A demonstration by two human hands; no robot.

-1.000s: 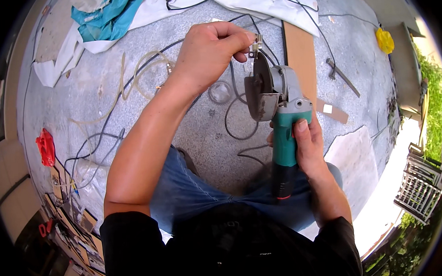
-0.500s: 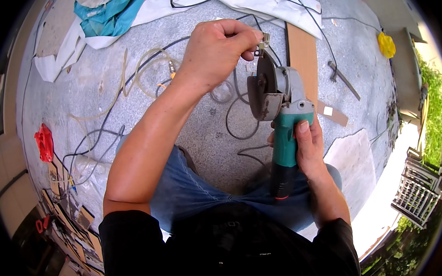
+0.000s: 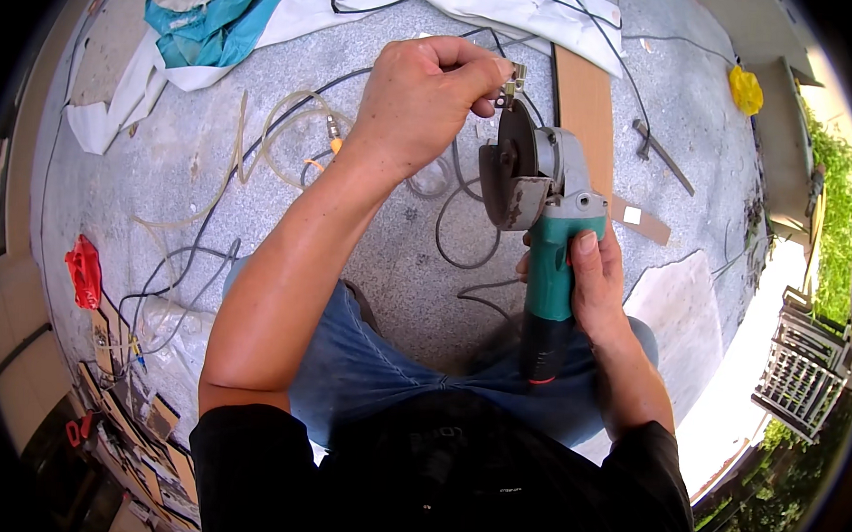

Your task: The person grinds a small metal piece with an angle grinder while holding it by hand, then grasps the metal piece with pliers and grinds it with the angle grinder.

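My right hand (image 3: 598, 278) wraps around the green and black body of an angle grinder (image 3: 551, 271), which stands upright in the view with its head away from me. A dark disc (image 3: 516, 142) sits on its left side, partly covered by a worn metal guard (image 3: 519, 202). Between thumb and fingers, my left hand (image 3: 424, 99) pinches a small metal bracket-like piece (image 3: 517, 78) just above the disc's far edge. Whether piece and disc touch, I cannot tell. My fingers hide part of the piece.
A wooden plank (image 3: 584, 121) lies beyond the grinder, with a hammer (image 3: 664, 155) to its right. Black cable (image 3: 290, 117) and clear hose (image 3: 239, 148) loop over the floor at left. White sheeting (image 3: 380, 12) and teal cloth (image 3: 213, 24) lie at the far side.
My left hand has shifted slightly to the right with the metal piece. The grinder and my right hand have hardly moved.
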